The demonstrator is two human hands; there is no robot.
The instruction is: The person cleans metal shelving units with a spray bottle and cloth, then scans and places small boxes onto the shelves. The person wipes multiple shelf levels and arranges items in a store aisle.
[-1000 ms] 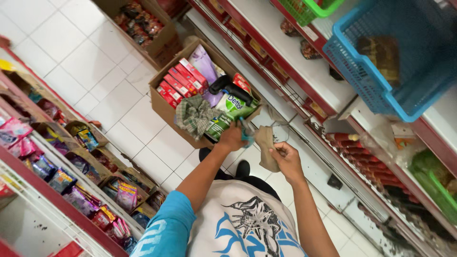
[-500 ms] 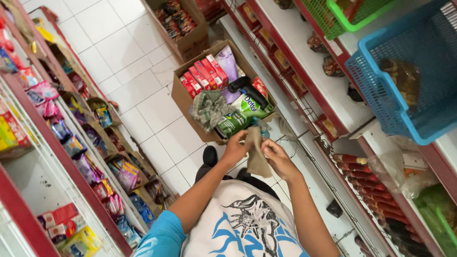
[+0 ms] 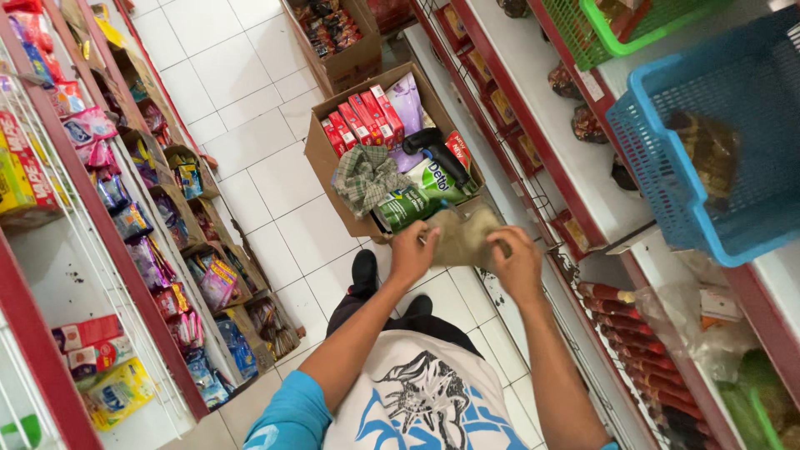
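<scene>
The person is standing in a shop aisle and holding a brown cloth between both hands, just above the near edge of an open cardboard box on the white tiled floor. The left hand is closing its grip around the cloth's left edge, fingers curled over the fabric, while the right hand is clasping the right edge in the same curled way (the fingertips themselves are hidden behind the cloth). The cloth is hanging slack and crumpled between the two hands, apart from the box's contents. Inside the box, a checked rag is lying over a green refill pouch, with a row of red packets, a pale purple pouch and a black handheld device lying beside them. A second box of dark packets is sitting farther up the aisle. To the person's right, a blue plastic basket and a green basket are resting on a white shelf; to the left, racks are carrying rows of small colourful sachets.
</scene>
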